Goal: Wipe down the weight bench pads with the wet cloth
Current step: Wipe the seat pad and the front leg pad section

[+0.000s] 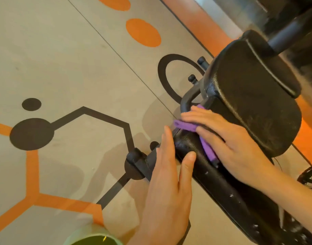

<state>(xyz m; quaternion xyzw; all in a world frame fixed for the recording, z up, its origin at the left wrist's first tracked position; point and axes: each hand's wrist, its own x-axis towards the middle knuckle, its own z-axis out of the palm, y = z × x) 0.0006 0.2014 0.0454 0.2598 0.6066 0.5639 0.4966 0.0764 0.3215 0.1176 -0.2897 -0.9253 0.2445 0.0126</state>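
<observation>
The long seat pad (pixel 222 183) runs under both my arms, and the raised back pad (pixel 254 96) sits just beyond it. My left hand (pixel 167 188) lies open, fingers straight along the pad's side and thumb on top, probably to steady me. My right hand (pixel 227 137) is flat and open, pressing the purple wet cloth (pixel 185 126) onto the seat pad's end by the gap, to reach the seam.

A gym: a black padded weight bench (pixel 254 96) on a dark metal frame (pixel 141 163) stands on a tan floor (pixel 63 59) printed with orange and black hexagon lines and dots.
</observation>
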